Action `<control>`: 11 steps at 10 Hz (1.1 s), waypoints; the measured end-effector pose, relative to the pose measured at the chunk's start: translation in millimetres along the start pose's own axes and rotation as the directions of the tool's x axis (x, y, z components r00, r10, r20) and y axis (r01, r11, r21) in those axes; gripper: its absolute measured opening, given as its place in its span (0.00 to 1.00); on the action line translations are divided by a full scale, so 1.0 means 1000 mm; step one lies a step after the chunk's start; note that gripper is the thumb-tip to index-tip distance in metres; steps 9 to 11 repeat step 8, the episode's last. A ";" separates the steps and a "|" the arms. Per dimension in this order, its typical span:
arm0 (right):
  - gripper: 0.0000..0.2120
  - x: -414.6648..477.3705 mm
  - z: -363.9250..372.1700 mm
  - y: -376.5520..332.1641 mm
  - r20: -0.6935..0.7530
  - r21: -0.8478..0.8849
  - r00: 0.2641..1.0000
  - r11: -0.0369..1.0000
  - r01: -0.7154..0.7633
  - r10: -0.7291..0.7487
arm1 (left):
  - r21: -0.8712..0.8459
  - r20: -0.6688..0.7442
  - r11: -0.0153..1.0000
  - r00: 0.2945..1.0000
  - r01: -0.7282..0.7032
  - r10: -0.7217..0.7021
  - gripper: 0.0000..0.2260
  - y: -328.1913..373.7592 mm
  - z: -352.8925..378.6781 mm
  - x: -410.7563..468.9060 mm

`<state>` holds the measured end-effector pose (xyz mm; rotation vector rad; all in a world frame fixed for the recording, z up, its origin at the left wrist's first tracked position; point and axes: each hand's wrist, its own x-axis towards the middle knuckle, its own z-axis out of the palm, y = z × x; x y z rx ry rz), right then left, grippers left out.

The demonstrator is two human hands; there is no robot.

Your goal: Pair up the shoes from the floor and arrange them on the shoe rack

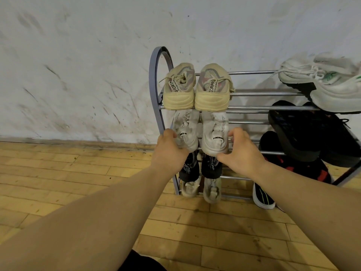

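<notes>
A grey metal shoe rack (154, 75) stands against the white wall. A beige pair (195, 90) sits on its top shelf, heels toward me. Below, a white pair rests on the second shelf: my left hand (170, 151) grips the left white shoe (187, 130) at its heel, and my right hand (240, 153) grips the right white shoe (214, 132) at its heel. A black pair (201, 167) sits on the third shelf, and a pale grey pair (201, 188) on the bottom one.
White sneakers with green trim (328, 83) lie on the top shelf at right. Black shoes (304, 130) and a black-and-red shoe (304, 167) fill the right side below, with a black shoe with a white sole (262, 198) at the bottom. Wooden floor (78, 182) spreads left.
</notes>
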<state>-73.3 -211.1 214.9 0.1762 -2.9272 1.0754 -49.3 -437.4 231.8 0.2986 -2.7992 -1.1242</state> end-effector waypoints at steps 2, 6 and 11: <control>0.23 0.000 0.002 0.004 -0.028 -0.046 0.998 0.998 0.046 -0.047 | -0.029 0.050 0.999 0.998 -0.038 0.039 0.21 -0.001 -0.003 -0.001; 0.20 0.000 -0.002 0.000 0.015 -0.039 0.999 0.999 0.030 -0.029 | -0.068 0.040 0.992 0.993 -0.111 0.114 0.27 0.002 -0.005 -0.009; 0.34 -0.028 -0.038 -0.008 0.170 -0.157 0.985 0.987 0.030 -0.003 | 0.072 0.129 0.988 0.983 -0.140 0.130 0.32 0.010 -0.013 -0.024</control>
